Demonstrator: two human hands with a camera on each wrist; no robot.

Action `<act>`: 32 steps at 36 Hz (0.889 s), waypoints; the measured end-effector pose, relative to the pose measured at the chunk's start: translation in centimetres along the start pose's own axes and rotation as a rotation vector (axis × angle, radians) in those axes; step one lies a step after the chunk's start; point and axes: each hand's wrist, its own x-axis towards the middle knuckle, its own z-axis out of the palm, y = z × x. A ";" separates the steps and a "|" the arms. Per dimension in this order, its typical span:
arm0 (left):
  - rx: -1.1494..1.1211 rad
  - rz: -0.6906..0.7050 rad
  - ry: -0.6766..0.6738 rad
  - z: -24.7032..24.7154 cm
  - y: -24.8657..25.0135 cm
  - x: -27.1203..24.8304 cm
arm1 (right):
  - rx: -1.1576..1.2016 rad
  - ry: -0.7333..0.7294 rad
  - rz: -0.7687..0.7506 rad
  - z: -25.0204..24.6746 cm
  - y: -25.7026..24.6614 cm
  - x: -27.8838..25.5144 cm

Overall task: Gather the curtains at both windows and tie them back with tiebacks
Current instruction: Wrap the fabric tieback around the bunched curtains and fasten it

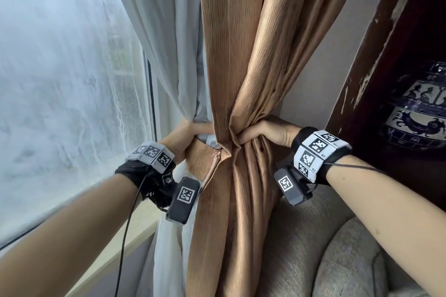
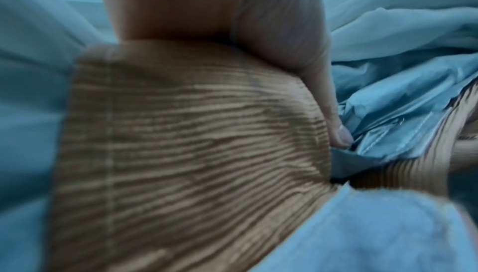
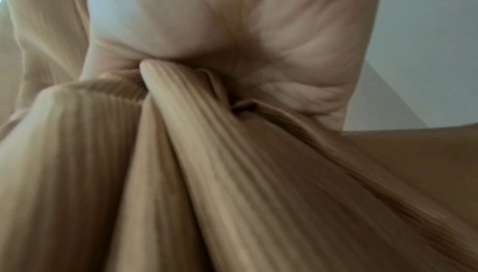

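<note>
A: Status at the brown curtain (image 1: 243, 60)?

B: It's gathered into a narrow waist roughly mid-height, flaring out above and below. Everything else I place relative to that waist.

A: Right hand?

B: right hand (image 1: 263, 134) sits just right of the waist, fingers curled tight into the bunched folds. Right wrist view confirms it: palm and curled fingers (image 3: 305, 92) clamped on ribbed brown fabric, pleats fanning out below the fist.

A: Left?

B: left hand (image 1: 187, 138) is just left of the waist. It grips a flat band of the same ribbed brown cloth, the tieback (image 1: 205, 152), which runs from the hand to the waist. In the left wrist view the thumb (image 2: 333, 117) presses along the band's edge and the band fills the lower frame. Fingers look wrapped behind it, but that view is blurred, so I can't tell how far round they go.

A: Sheer layer?

B: white sheer curtain (image 1: 154, 31) hangs left of the waist, between the brown curtain and the window (image 1: 60, 84). Part of it is bunched under the left hand with the pale lining; stitched hems show beside the thumb tip.

A: Surroundings?

B: Right of the waist: wall, then a dark wooden cabinet (image 1: 376, 55) with a blue-and-white vase (image 1: 420, 108) inside. Below right, a grey upholstered chair (image 1: 337, 248). Window sill (image 1: 115, 246) below left.
</note>
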 end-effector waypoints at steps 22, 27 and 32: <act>0.385 0.147 -0.103 0.1 3.7 -0.7 | 0.087 -0.205 0.282 -0.5 -0.2 1.3; 0.512 0.116 0.392 4.1 2.7 0.3 | -0.055 -0.100 0.276 0.0 -0.9 1.2; 0.652 0.085 0.652 7.9 2.8 -0.2 | -0.047 -0.078 0.260 -0.7 -0.7 0.4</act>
